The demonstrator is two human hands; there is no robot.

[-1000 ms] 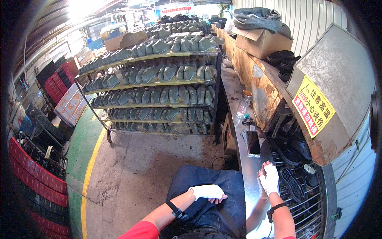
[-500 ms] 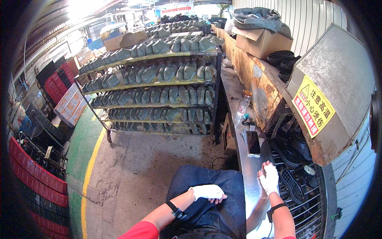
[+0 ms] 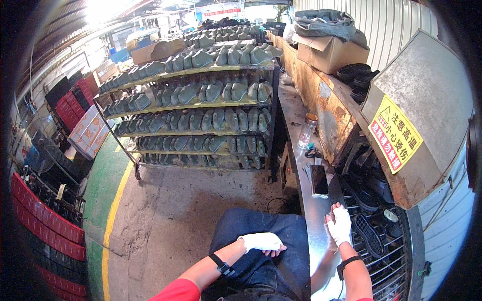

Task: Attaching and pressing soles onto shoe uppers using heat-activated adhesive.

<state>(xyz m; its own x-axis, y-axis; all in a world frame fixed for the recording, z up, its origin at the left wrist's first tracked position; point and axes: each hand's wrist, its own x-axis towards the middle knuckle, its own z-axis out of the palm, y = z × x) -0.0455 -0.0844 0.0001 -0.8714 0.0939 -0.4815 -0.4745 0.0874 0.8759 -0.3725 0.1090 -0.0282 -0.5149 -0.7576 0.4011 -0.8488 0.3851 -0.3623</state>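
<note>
My left hand (image 3: 262, 243), in a white fingerless glove, rests on my dark trousers (image 3: 281, 226). Its fingers are loosely bent and nothing shows in them. My right hand (image 3: 340, 224), gloved the same way, lies open along the edge of a shiny metal bench (image 3: 316, 220), fingers pointing away from me. Just right of that hand, a dark shoe sole (image 3: 368, 236) lies on a rack of metal bars (image 3: 389, 271). More dark footwear (image 3: 362, 193) sits farther in. Beyond my right hand is a black phone (image 3: 319, 179) on the bench.
A clear jar (image 3: 307, 131) stands farther along the bench. Ahead, a wheeled rack (image 3: 273, 125) carries several shelves of grey-green shoe forms. A metal hood (image 3: 422, 100) with a yellow warning label overhangs the bars at right. Red and black crates (image 3: 47, 215) are stacked at left.
</note>
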